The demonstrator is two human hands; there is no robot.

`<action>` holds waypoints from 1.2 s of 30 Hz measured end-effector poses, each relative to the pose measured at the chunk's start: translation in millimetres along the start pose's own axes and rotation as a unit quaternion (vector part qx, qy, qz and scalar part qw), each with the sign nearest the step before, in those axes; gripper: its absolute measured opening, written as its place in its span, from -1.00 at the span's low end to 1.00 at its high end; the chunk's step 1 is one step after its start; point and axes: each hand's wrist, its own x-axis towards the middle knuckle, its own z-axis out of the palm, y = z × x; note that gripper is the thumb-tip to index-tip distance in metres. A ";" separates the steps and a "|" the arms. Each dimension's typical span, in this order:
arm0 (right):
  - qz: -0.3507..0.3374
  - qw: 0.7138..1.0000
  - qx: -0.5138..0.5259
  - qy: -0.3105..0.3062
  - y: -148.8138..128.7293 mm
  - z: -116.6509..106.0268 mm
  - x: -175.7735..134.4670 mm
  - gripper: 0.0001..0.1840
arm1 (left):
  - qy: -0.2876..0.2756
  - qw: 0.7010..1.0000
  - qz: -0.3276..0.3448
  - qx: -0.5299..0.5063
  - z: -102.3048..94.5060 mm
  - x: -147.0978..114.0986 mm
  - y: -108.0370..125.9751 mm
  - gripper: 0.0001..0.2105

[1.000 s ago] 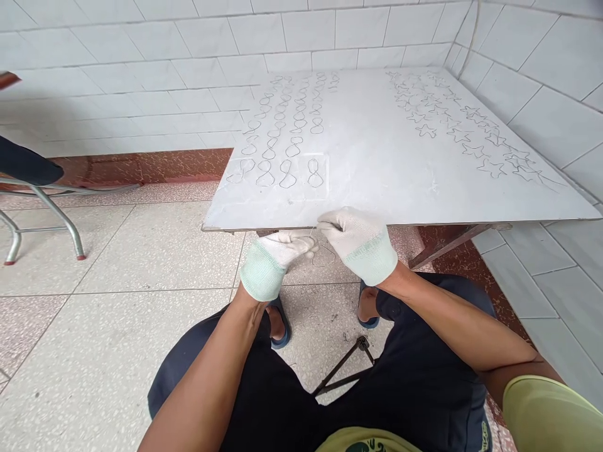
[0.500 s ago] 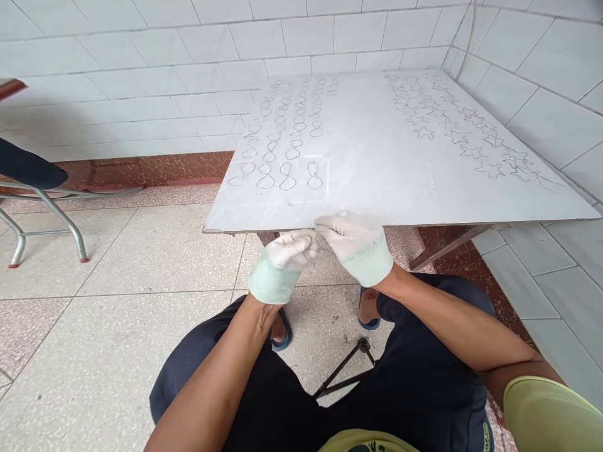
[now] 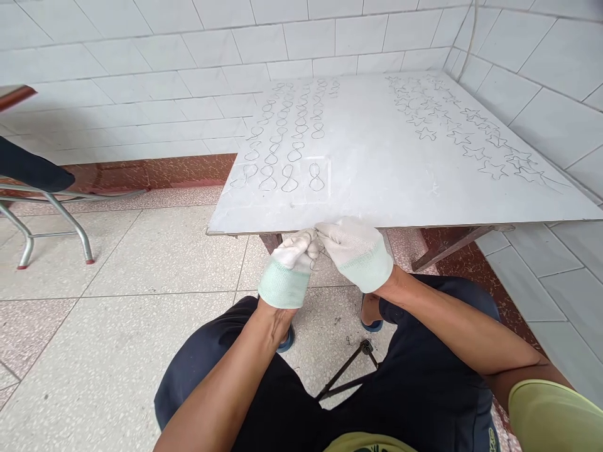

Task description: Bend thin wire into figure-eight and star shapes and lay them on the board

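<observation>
My left hand and my right hand, both in white gloves with pale green cuffs, meet at the front edge of the white board. Their fingertips pinch a thin dark wire, which curves below them in a loose loop. How much of it lies inside the fingers is hidden. Beyond my hands, a wire figure-eight rests on the board near the front. Rows of similar wire loops run back on the left. Several wire stars spread along the right side.
White tiled walls stand behind and to the right of the board. A wooden support slants beneath it. Between my feet is a dark metal stand. At the left are a metal stool's legs and another person's dark trouser leg.
My left wrist has turned a little, and the left hand has shifted slightly right. The right hand has dropped slightly. Both keep their pinch on the wire. The whole view has moved a little.
</observation>
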 end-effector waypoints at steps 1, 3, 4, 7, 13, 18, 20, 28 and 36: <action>0.006 1.000 0.004 -0.003 -0.3 1.6 0.9 -0.61 | 0.008 1.000 0.002 -0.003 1.8 -1.9 -0.5 -0.57; 0.022 0.999 0.024 -0.011 -1.1 3.7 3.5 -0.61 | 0.025 1.000 0.006 -0.016 4.9 -4.8 -1.5 -0.61; 0.032 0.998 0.043 -0.017 -1.4 4.0 5.0 -0.59 | 0.031 0.999 0.003 -0.025 5.6 -5.3 -1.5 -0.64; 0.057 0.991 0.115 -0.030 -1.7 1.4 9.2 -0.53 | 0.035 0.998 -0.004 -0.043 1.0 -2.1 2.9 -0.71; 0.059 0.996 0.068 -0.002 1.1 -9.2 11.3 -0.52 | 0.064 0.993 0.034 0.088 -25.6 5.4 26.4 -0.55; 0.035 0.998 0.051 -0.020 3.5 -9.6 12.0 -0.59 | 0.079 0.890 0.061 0.444 -25.4 -5.3 40.9 -0.76; 0.026 0.998 0.045 -0.025 4.2 -7.4 12.3 -0.60 | 0.082 0.836 0.107 0.531 -21.9 -8.0 42.7 -0.78; 0.008 1.000 0.021 0.013 3.7 8.9 4.1 -0.55 | 0.041 0.669 0.211 0.711 -17.1 -3.2 28.8 -0.72; 0.021 1.000 0.003 -0.018 7.3 8.5 5.3 -0.51 | 0.036 0.572 0.240 0.784 -11.4 -6.4 22.0 -0.63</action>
